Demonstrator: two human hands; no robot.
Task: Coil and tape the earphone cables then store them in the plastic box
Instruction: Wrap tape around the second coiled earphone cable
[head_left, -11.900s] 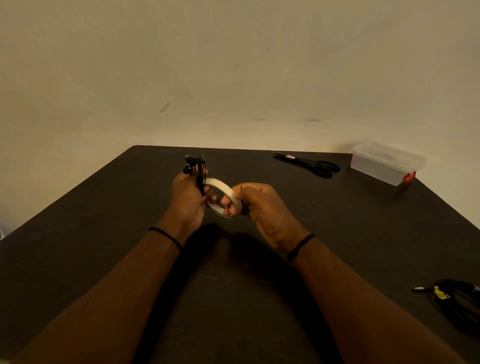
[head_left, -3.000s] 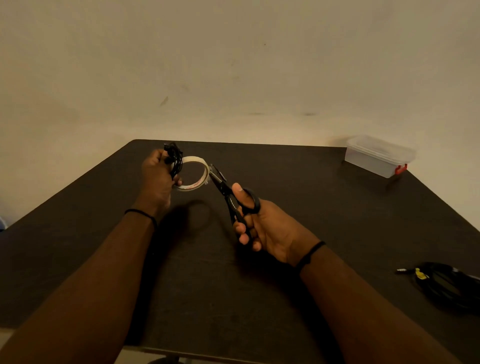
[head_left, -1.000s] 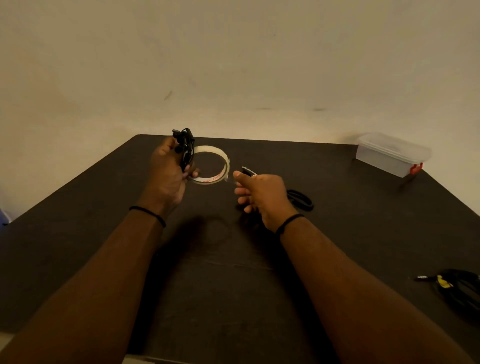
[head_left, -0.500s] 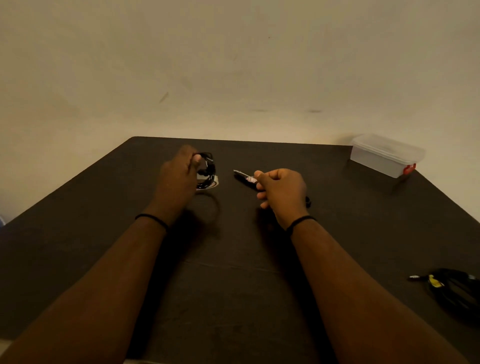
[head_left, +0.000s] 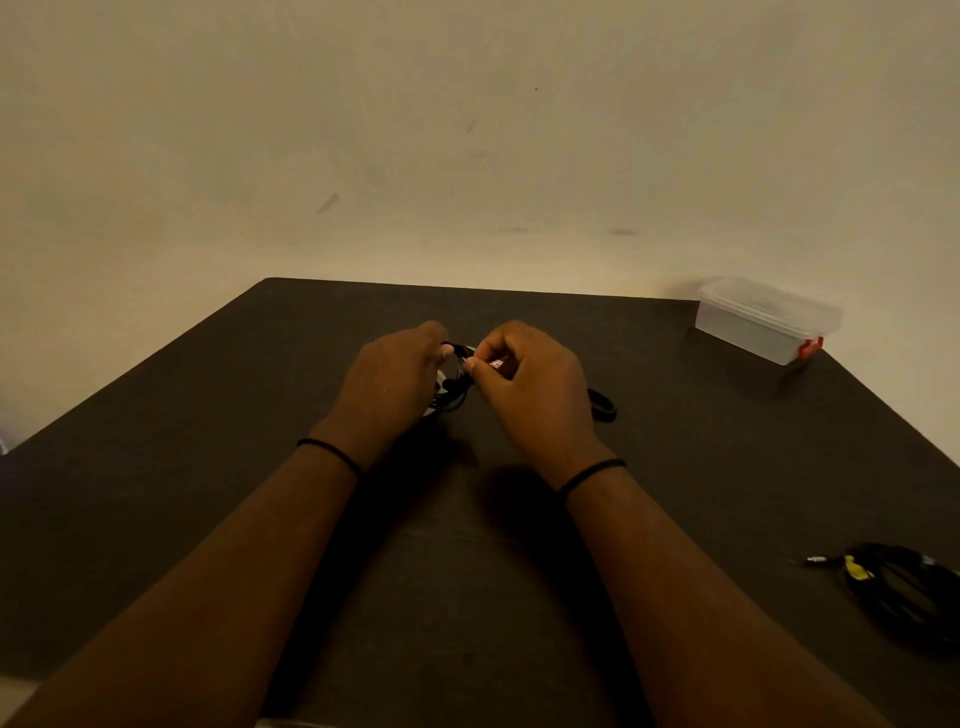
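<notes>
Both forearms are bare, with no sleeves in view. A thin black band circles the wrist of the left hand; a matching black band circles the wrist of the right hand.

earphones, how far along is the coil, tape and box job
Done: one bundle with yellow tape lies at the right. In hand: the left hand holds coiled earphones while the right hand pinches a tape piece beside them; scissors are down. Left: wrap the tape, then store both in the box, whose lid is on.
</notes>
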